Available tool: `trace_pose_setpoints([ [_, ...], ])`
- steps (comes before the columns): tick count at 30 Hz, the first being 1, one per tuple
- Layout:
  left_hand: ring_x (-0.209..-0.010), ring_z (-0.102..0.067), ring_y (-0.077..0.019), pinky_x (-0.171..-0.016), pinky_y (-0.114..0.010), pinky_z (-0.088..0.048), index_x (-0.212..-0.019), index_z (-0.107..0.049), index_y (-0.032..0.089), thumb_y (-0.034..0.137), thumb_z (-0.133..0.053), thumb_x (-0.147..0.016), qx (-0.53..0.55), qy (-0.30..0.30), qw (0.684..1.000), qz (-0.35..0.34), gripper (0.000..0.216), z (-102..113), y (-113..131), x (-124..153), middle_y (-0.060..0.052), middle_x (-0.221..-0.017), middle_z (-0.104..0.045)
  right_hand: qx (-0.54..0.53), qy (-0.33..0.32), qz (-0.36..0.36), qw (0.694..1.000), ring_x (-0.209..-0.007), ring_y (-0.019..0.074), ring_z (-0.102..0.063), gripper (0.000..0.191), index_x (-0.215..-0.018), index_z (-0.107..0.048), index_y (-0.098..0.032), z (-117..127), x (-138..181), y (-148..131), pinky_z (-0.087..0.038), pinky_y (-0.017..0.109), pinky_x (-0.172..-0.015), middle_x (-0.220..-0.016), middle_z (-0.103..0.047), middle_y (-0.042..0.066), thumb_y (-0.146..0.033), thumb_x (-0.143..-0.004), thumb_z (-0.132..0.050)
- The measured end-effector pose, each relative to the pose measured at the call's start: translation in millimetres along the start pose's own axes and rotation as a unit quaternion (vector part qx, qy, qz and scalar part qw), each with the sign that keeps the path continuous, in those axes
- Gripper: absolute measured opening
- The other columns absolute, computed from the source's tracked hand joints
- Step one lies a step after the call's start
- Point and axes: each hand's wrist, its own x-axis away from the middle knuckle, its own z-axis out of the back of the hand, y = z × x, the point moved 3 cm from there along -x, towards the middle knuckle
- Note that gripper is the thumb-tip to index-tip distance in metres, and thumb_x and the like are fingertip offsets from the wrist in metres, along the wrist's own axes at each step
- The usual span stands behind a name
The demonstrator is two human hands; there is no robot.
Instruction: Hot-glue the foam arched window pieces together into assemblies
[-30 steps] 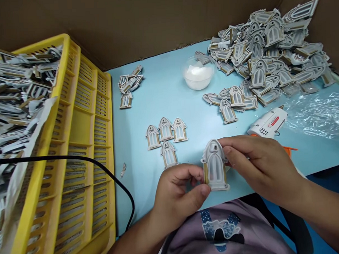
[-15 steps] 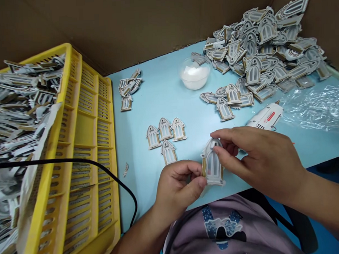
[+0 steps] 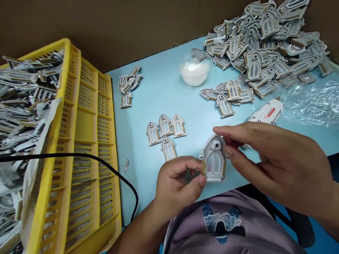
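A small arched window piece point(image 3: 214, 160), white with tan edges, is held above the near edge of the light blue table point(image 3: 162, 94). My left hand point(image 3: 178, 182) pinches its lower left side between thumb and fingers. My right hand point(image 3: 273, 164) grips its top and right side with thumb and fingertips. Several matching window pieces point(image 3: 165, 133) lie flat on the table just beyond my left hand.
A yellow slatted crate point(image 3: 83, 144) full of grey-white parts stands at the left, with a black cable point(image 3: 76, 157) draped across it. A large pile of window pieces point(image 3: 266, 45) fills the far right. A white glue gun point(image 3: 265, 111), a clear bowl point(image 3: 194, 70) and crumpled plastic point(image 3: 316, 103) lie nearby.
Both hands kept hold of the window piece, turning it slightly. My right fingers shifted along its top and right edge. The view swayed a little.
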Motion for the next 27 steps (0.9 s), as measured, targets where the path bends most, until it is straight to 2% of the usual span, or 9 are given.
trace_pose_setpoints([
  [5,-0.066,-0.06,-0.0147,-0.064,-0.026,-0.049,-0.082,-0.072,0.019,0.027,-0.075,-0.081,-0.047,0.005,0.999,-0.027,0.008,0.5,0.6,0.9,-0.004,-0.074,-0.07,-0.063,-0.011,-0.025,0.998,-0.095,0.0094,-0.067,0.027,-0.122,-0.065,-0.018,4.8,3.8,0.7,-0.05,0.017,-0.089,-0.105,-0.073,0.002,-0.015,-0.096,-0.059],
  [9,-0.068,-0.062,-0.0167,-0.067,-0.029,-0.05,-0.083,-0.072,0.02,0.028,-0.075,-0.081,-0.066,0.008,0.997,-0.024,0.009,1.4,0.0,2.0,-0.005,-0.074,-0.069,-0.058,-0.018,-0.019,0.998,-0.099,0.0105,-0.067,0.028,-0.123,-0.063,-0.02,7.6,6.7,-1.2,-0.05,0.017,-0.093,-0.106,-0.073,0.001,-0.015,-0.096,-0.058],
  [15,-0.069,-0.061,-0.0159,-0.068,-0.028,-0.048,-0.084,-0.073,0.023,0.023,-0.075,-0.08,-0.068,0.012,0.997,-0.03,0.005,2.7,0.2,1.8,-0.002,-0.075,-0.068,-0.072,-0.037,-0.035,0.996,-0.098,0.0132,-0.068,0.03,-0.126,-0.061,-0.024,8.7,8.7,0.6,-0.054,0.021,-0.088,-0.107,-0.073,0.001,-0.015,-0.098,-0.053],
  [19,-0.068,-0.058,-0.0149,-0.067,-0.027,-0.047,-0.085,-0.073,0.023,0.024,-0.075,-0.08,-0.064,0.02,0.998,-0.021,0.005,4.0,-3.3,2.1,-0.002,-0.075,-0.068,-0.105,-0.035,-0.066,0.992,-0.1,0.0087,-0.067,0.033,-0.127,-0.061,-0.025,6.4,9.5,5.6,-0.05,0.016,-0.09,-0.111,-0.072,-0.002,-0.014,-0.097,-0.056],
  [22,-0.069,-0.058,-0.0153,-0.068,-0.027,-0.048,-0.084,-0.074,0.022,0.026,-0.075,-0.08,-0.059,0.024,0.998,-0.008,0.006,4.4,-5.4,2.4,-0.003,-0.075,-0.069,-0.126,-0.045,-0.089,0.987,-0.097,0.0059,-0.066,0.034,-0.127,-0.061,-0.027,5.0,10.7,8.2,-0.049,0.014,-0.086,-0.108,-0.072,-0.004,-0.014,-0.096,-0.058],
  [27,-0.069,-0.058,-0.0146,-0.07,-0.027,-0.049,-0.083,-0.074,0.021,0.026,-0.077,-0.078,-0.038,0.044,0.998,0.017,0.008,4.5,-6.4,2.8,-0.002,-0.077,-0.07,-0.143,-0.053,-0.102,0.983,-0.091,0.0062,-0.067,0.034,-0.127,-0.061,-0.027,3.5,16.5,8.8,-0.051,0.017,-0.083,-0.105,-0.073,-0.004,-0.017,-0.095,-0.059],
])
